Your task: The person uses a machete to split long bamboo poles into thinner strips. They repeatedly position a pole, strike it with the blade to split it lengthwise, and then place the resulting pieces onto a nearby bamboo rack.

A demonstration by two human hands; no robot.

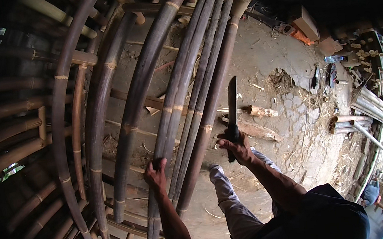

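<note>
My right hand (237, 150) is closed around the black handle of a machete (233, 103). Its dark blade points up and away from me, just right of a long round bamboo pole (207, 129). With curled fingers, my left hand (156, 173) grips the edge of a dark bamboo pole (170, 104), which lies lengthwise on a bamboo frame. Between these two poles run narrower bamboo strips (195, 114). Part of my left fingers is hidden behind the hand and the pole.
More thick bamboo poles (130, 112) lie at the left on crossbars. On the dirt floor (274, 110) rest wood pieces (260, 128) and shavings. Stacked poles (348, 124), a cardboard box (305, 23) and a plastic bottle (333, 59) are at the right. A person (372, 192) is at the far right edge.
</note>
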